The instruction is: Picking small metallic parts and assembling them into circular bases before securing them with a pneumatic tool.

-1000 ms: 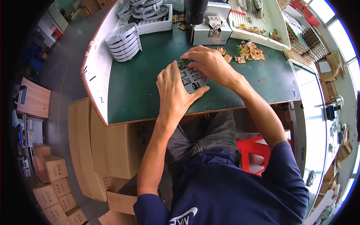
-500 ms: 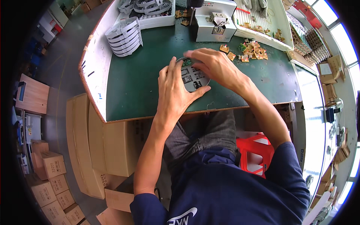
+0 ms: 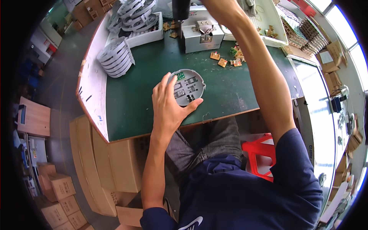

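Assembly wkshp — green bench w/ loose circuit bds, stacked cardboard ctns

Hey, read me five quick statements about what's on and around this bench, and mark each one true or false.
1. The left hand touches the round gray housing. True.
2. Both hands are on the housing. False: the right hand is away from it at the picture's upper edge, fingers out of view.
3. A small green board lies inside the housing. True.
4. A blue stool stands on the person's right. False: a red stool stands there.
5. The stack of gray rings stands left of the silver-gray box. True.
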Demonstrator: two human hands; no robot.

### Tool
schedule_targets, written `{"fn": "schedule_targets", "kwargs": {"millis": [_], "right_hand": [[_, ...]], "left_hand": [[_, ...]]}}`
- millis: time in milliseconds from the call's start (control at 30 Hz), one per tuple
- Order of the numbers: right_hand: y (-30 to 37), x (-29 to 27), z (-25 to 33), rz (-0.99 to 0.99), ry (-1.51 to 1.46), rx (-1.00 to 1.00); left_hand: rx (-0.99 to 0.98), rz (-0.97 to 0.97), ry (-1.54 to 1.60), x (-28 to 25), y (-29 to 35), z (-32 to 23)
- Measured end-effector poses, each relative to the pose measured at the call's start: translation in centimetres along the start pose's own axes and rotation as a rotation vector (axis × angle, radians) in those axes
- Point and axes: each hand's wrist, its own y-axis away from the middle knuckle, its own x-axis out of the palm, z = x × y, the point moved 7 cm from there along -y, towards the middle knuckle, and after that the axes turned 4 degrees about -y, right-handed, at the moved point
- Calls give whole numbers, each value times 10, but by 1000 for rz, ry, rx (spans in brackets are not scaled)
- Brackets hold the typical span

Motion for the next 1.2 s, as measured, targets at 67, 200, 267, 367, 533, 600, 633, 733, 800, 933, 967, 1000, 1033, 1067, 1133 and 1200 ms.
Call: {"fn": "schedule_targets", "kwargs": {"millis": [67,200,267,367,533,600,633,733,800,933,967,1000,1033,1067,1133,1200], "right_hand": [[-7,4,1,-1,-47,-78],[3,-8,-8,-107,-248,-77],[11,-18,-23,-217,-409,-70],[6,-38,-32,-277,-214,-116],[-1,-53,-44,-447,-138,-173],[-6,-48,-49,-381,-22,-193],[-5,-49,-56,-387,57,-133],[0,-43,-51,-352,22,-117],[9,-36,-48,-351,-46,-81],[43,-8,-31,-291,-258,-77],[49,8,-12,-169,-257,-390],[52,13,-24,-175,-297,-218],[57,25,-26,-178,-339,-48],[60,36,-27,-139,-371,-39],[61,46,-33,-160,-341,-21],[62,51,-34,-148,-370,12]], "left_hand": [[-16,18,-8,-1,1,0],[-28,29,16,-1,0,1],[-30,36,12,0,0,1],[-36,44,8,-1,-1,1],[-54,57,9,-2,-1,-1],[-57,60,12,-2,-1,-2],[-56,62,12,-2,-2,-3],[-65,62,6,-2,0,-1],[-49,50,5,-2,1,1],[-17,37,4,1,0,0],[-19,41,3,2,-1,-1],[-16,36,6,2,-1,-1],[-14,29,4,1,-1,0],[-18,31,0,0,0,1],[-20,40,-13,1,-1,1],[-33,44,-17,1,-2,-1]]}}
